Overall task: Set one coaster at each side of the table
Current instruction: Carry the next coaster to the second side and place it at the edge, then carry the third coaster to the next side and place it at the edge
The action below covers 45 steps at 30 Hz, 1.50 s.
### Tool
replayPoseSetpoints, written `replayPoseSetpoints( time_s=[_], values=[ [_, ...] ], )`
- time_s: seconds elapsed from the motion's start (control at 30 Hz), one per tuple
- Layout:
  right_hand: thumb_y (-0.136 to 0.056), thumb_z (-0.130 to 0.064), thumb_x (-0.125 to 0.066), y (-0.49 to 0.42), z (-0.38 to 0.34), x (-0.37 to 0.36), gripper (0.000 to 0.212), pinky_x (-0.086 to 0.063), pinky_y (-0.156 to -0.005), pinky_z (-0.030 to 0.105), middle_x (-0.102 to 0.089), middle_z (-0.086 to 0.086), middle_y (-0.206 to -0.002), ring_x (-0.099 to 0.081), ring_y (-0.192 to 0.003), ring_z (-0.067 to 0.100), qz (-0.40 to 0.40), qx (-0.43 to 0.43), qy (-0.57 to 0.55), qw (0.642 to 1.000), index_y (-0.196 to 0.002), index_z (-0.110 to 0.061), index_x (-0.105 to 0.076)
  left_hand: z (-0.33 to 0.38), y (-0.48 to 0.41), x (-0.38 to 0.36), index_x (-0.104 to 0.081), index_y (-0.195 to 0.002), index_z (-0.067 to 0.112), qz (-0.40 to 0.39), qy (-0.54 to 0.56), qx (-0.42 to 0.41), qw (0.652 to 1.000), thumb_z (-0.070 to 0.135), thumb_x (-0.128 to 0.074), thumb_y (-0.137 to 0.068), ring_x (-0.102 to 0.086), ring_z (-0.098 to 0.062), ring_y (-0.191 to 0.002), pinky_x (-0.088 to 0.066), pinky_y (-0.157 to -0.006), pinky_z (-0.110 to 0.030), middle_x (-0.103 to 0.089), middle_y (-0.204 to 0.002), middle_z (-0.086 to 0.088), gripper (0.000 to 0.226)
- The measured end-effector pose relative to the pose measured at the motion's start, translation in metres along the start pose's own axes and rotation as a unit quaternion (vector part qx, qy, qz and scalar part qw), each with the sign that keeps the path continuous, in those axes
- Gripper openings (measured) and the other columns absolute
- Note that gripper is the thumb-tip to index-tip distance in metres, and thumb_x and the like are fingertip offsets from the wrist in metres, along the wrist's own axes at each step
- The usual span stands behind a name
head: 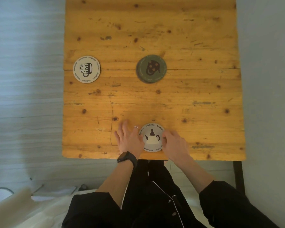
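Observation:
A white coaster with a teapot drawing [152, 137] lies flat near the front edge of the wooden table [187, 104]. My left hand [129, 137] rests beside its left rim with fingers spread, touching the edge. My right hand [174, 143] touches its right rim with the fingertips. A white coaster with a mug drawing [86, 69] lies at the left edge. A dark green stack of coasters [151, 68] sits near the table's middle; how many it holds I cannot tell.
The table's right edge [240, 79] and far half carry nothing. A black table leg [238, 175] stands at the front right. Grey floor surrounds the table. A pale cloth and a white object [10, 199] lie at the lower left.

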State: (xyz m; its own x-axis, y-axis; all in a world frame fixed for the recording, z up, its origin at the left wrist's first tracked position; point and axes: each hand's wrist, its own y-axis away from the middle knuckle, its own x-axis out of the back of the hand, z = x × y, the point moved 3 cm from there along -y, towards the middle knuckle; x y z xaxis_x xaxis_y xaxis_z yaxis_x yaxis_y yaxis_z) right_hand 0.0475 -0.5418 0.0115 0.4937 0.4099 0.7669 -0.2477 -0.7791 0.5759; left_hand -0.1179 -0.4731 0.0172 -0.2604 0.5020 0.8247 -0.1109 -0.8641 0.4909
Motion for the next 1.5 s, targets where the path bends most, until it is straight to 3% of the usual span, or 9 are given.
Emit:
replayPoseSetpoints(
  time_s=[0.2, 0.53, 0.73, 0.9, 1.03, 1.13, 1.2, 1.37, 1.5],
  values=[
    [-0.095, -0.047, -0.048, -0.068, -0.008, 0.052, 0.032, -0.054, -0.061, 0.034, -0.065, -0.011, -0.091, -0.063, -0.076, 0.016, 0.018, -0.021, -0.057, 0.998, -0.123, -0.032, -0.052, 0.005, -0.071, 0.023, -0.051, -0.133, 0.027, -0.002, -0.015, -0.079, 0.997, 0.032, -0.051, -0.091, -0.002, -0.03, -0.15, -0.012, -0.121, -0.054, -0.015, -0.162, -0.006, 0.042],
    [-0.092, -0.062, -0.048, -0.197, -0.051, 0.12, 0.074, -0.051, -0.085, 0.045, -0.039, 0.012, -0.146, -0.049, -0.126, 0.035, 0.159, -0.114, -0.132, 0.972, -0.145, -0.013, -0.033, 0.002, -0.146, 0.022, 0.005, -0.153, 0.043, 0.063, -0.038, -0.113, 0.991, 0.068, -0.016, -0.094, 0.014, -0.02, -0.151, 0.003, -0.121, -0.054, 0.013, -0.164, 0.009, 0.067],
    [-0.091, -0.046, -0.064, -0.209, -0.064, 0.12, 0.062, -0.053, -0.078, 0.049, -0.046, 0.014, -0.136, -0.055, -0.115, 0.039, 0.164, -0.163, -0.183, 0.956, -0.137, -0.017, -0.034, 0.003, -0.145, 0.021, 0.016, -0.15, 0.045, 0.056, -0.051, -0.109, 0.991, 0.066, -0.013, -0.095, 0.022, -0.019, -0.149, 0.008, -0.12, -0.053, 0.024, -0.161, 0.012, 0.066],
    [-0.098, -0.037, -0.055, -0.203, -0.07, 0.124, 0.04, -0.045, -0.071, 0.036, -0.056, 0.007, -0.122, -0.058, -0.104, 0.03, 0.17, -0.09, -0.231, 0.954, -0.133, -0.022, -0.048, 0.002, -0.148, 0.021, 0.014, -0.151, 0.044, 0.034, -0.066, -0.108, 0.991, 0.068, -0.012, -0.094, 0.023, -0.019, -0.148, 0.01, -0.119, -0.052, 0.025, -0.16, 0.011, 0.067],
    [-0.1, -0.039, -0.054, -0.149, -0.046, 0.123, 0.028, -0.05, -0.058, 0.031, -0.066, -0.001, -0.094, -0.061, -0.068, 0.014, 0.117, -0.134, -0.512, 0.841, -0.121, -0.022, -0.057, 0.02, -0.14, 0.039, -0.013, -0.155, 0.03, -0.015, -0.046, -0.074, 0.996, 0.06, -0.022, -0.098, 0.009, -0.025, -0.151, -0.003, -0.121, -0.053, 0.008, -0.165, 0.002, 0.066],
    [-0.098, -0.03, -0.061, -0.077, -0.008, 0.114, 0.014, -0.053, -0.05, 0.028, -0.073, -0.009, -0.078, -0.062, -0.052, 0.01, 0.092, -0.18, -0.617, 0.76, -0.11, -0.036, -0.058, 0.064, -0.107, 0.061, -0.063, -0.125, 0.011, -0.058, 0.103, -0.071, 0.99, 0.057, -0.028, -0.099, -0.047, -0.03, -0.129, -0.042, -0.104, -0.047, -0.051, -0.144, -0.011, 0.063],
    [-0.095, -0.028, -0.066, -0.027, 0.019, 0.106, 0.02, -0.053, -0.053, 0.028, -0.074, -0.014, -0.076, -0.066, -0.058, 0.012, 0.08, -0.226, -0.66, 0.712, -0.105, -0.044, -0.059, 0.102, -0.068, 0.062, -0.065, -0.122, 0.015, -0.161, 0.206, -0.07, 0.963, 0.063, -0.034, -0.096, -0.063, -0.024, -0.097, -0.049, -0.08, -0.034, -0.069, -0.11, -0.003, 0.063],
    [-0.088, -0.015, -0.073, 0.08, 0.089, 0.107, 0.025, -0.048, -0.055, 0.029, -0.074, 0.004, -0.085, -0.065, -0.065, 0.017, 0.068, -0.268, -0.695, 0.664, -0.112, -0.021, -0.066, 0.183, 0.031, 0.03, -0.054, -0.135, 0.019, -0.264, 0.273, -0.039, 0.924, 0.042, -0.064, -0.09, -0.067, -0.019, -0.105, -0.051, -0.096, -0.042, -0.071, -0.116, -0.004, 0.052],
    [-0.085, -0.015, -0.075, 0.125, 0.168, 0.122, 0.025, -0.053, -0.077, 0.038, -0.077, 0.007, -0.096, -0.073, -0.081, 0.019, 0.053, -0.301, -0.693, 0.653, -0.109, -0.013, -0.068, 0.237, 0.08, -0.009, -0.046, -0.142, 0.017, -0.325, 0.294, -0.012, 0.898, 0.024, -0.059, -0.096, -0.067, -0.025, -0.107, -0.051, -0.098, -0.045, -0.07, -0.118, -0.011, 0.048]
  ],
)
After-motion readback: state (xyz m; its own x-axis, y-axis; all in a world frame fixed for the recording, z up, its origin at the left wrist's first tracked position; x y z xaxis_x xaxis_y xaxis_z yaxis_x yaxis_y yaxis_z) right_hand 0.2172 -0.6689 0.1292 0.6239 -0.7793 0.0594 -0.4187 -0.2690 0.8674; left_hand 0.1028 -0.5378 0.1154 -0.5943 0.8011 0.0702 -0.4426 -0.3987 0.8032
